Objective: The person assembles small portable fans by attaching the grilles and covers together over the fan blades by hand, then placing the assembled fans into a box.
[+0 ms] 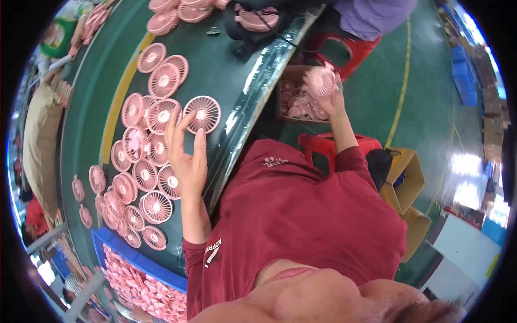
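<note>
My left hand (188, 159) is over the green table, its fingers stretched apart. The fingertips overlap the near edge of a round pink fan grille (210, 123) lying flat; whether they press on it I cannot tell. Out to the right, my right hand (335, 100) grips a pink fan head (321, 81), a round slatted piece with a small protruding part on top. It is held above a cardboard box (305, 119) containing several pink round parts (297, 105). Many more pink grilles (156, 206) lie in loose, overlapping groups left of my left hand.
A blue bin (141, 260) of small pink pieces stands at the lower left. A red stool (368, 143) is beside me, with open cartons (405, 180) behind it. Ahead, another person in lilac (375, 16) sits by a red stool. A yellow line (116, 113) runs along the table.
</note>
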A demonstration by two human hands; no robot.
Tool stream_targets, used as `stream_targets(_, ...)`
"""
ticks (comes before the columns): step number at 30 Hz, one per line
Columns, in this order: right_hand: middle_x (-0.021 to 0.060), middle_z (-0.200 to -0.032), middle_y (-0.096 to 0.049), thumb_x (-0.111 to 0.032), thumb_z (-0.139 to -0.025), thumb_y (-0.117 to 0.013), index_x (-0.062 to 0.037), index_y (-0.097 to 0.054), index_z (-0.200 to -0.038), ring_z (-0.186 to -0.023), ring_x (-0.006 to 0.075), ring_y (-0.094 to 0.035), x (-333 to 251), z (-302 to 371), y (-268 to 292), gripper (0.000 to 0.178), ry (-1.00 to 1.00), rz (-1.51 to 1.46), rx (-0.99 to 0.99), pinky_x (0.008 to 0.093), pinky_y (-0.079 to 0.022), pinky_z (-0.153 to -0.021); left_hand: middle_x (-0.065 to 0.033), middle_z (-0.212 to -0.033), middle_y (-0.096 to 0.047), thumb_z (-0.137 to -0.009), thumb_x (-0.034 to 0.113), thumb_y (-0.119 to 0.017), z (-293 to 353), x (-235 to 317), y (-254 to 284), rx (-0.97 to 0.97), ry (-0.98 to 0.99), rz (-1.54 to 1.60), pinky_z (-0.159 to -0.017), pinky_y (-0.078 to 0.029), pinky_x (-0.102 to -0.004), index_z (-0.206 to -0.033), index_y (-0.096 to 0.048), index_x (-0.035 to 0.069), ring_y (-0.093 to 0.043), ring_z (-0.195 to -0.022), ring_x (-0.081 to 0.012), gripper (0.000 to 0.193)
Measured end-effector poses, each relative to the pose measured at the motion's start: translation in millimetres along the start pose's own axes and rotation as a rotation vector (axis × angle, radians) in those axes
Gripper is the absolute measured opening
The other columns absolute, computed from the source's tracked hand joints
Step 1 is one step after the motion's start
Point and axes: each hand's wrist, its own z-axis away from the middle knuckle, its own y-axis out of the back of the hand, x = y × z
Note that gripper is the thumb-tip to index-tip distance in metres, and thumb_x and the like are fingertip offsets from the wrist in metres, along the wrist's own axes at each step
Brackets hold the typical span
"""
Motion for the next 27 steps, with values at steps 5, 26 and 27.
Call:
stream_targets(5,0.0094,-0.122,-0.062,-0.054,-0.095,-0.051,-0.0134,-0.057,-0.126,-0.109,0.0305,-0.06,30.3,27.7,129.8,0.051,-0.001,-0.049,0.524,0.049,-0.049,-0.099,-0.0153,-0.141,-0.051,-0.089,0.013,-0.064,-3.9,-20.4,37.5,0.064,0.014,-0.235,-0.112,-0.03,-0.0424,-0.116,-0.066,0.008,-0.044,-0.133,-0.031,0.027)
stream_targets(26,0.0164,-0.137,-0.048,-0.018,-0.071,-0.078,-0.0129,-0.056,-0.129,-0.128,0.0404,-0.042,180.7,-104.4,-314.3,0.062,0.758,2.013,-1.008,0.0479,-0.04,-0.103,-0.0196,-0.104,-0.068,-0.081,0.016,-0.063,-41.7,-116.7,139.0,0.121,0.061,-0.602,-0.092,-0.048,-0.0461,-0.112,-0.065,0.004,-0.062,-0.102,-0.0371,0.033)
stream_targets(27,0.0157,-0.137,-0.048,-0.021,-0.071,-0.078,-0.014,-0.056,-0.129,-0.127,0.0408,-0.043,186.2,-111.5,-307.4,0.063,0.789,2.08,-0.999,0.0485,-0.04,-0.103,-0.0181,-0.102,-0.068,-0.082,0.017,-0.065,-42.3,-123.0,135.9,0.141,0.041,-0.591,-0.091,-0.049,-0.0462,-0.113,-0.065,0.005,-0.063,-0.1,-0.0372,0.033)
